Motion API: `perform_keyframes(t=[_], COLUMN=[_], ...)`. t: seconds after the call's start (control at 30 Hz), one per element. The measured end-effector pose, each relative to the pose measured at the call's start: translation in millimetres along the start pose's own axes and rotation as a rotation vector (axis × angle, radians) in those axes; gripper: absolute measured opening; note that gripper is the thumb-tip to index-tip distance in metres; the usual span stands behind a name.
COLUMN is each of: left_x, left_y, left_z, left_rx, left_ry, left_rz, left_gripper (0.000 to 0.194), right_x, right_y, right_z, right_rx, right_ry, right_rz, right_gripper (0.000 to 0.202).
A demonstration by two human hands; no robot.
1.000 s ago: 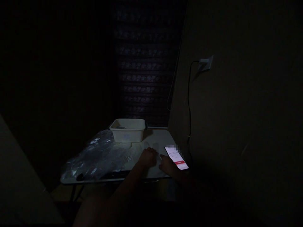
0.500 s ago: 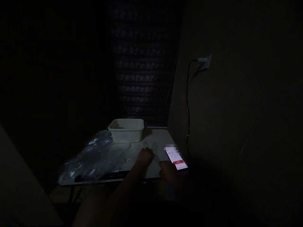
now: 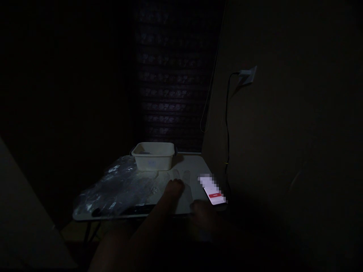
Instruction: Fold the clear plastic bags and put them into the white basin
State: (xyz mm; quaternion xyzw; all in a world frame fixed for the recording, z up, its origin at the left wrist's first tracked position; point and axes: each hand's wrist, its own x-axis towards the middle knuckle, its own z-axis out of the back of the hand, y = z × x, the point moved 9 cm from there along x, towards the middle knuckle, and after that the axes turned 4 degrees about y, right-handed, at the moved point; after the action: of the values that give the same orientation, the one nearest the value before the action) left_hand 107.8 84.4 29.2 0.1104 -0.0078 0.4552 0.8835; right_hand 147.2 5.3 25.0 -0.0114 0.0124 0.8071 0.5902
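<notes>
My left hand (image 3: pixel 174 188) rests low over the white table with its fingers curled closed. Whatever it may hold is hidden in the dark. My right hand (image 3: pixel 202 210), closed and in deep shadow, is at the table's near edge, just below the lit phone (image 3: pixel 214 195). Between the hands lies a pale see-through strip (image 3: pixel 187 183), seemingly of plastic, whose near end runs to my right fingers. Whether they grip it is too dark to tell. Crumpled clear plastic sheeting (image 3: pixel 121 185) spreads to the left of my left hand.
At the back of the table (image 3: pixel 193 162) stands a white tub (image 3: pixel 154 162) with dark side handles and something pale inside. A long dark object (image 3: pixel 138 210) lies along the near edge. A black cord (image 3: pixel 227 121) hangs from a wall socket (image 3: pixel 248 74) at right.
The view has shifted slightly, so things sit a little further right. My right hand has moved slightly down. My left hand stays nearly in place, fingers curled.
</notes>
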Motion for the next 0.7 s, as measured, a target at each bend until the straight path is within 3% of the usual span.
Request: perform_keyframes(t=[0.3, 0.5, 0.7], left_x=[-1.5, -10.4, -17.6], left_y=[6.2, -5.0, -3.3], left_z=[2.7, -4.5, -17.4], left_rx=[-0.046, -0.089, -0.082], left_ry=[-0.008, -0.019, 0.064], left_rz=[0.015, 0.023, 0.068], left_gripper=[0.023, 0.038, 0.047], right_x=[32.4, 39.9, 43.2], right_y=[-41.6, -25.5, -20.6], right_z=[19.7, -7.2, -13.6], right_rx=[0.095, 0.049, 0.033], right_ry=[-0.127, -0.072, -0.064], right_rz=[0.068, 0.252, 0.282], right_gripper=[0.033, 0.047, 0.048])
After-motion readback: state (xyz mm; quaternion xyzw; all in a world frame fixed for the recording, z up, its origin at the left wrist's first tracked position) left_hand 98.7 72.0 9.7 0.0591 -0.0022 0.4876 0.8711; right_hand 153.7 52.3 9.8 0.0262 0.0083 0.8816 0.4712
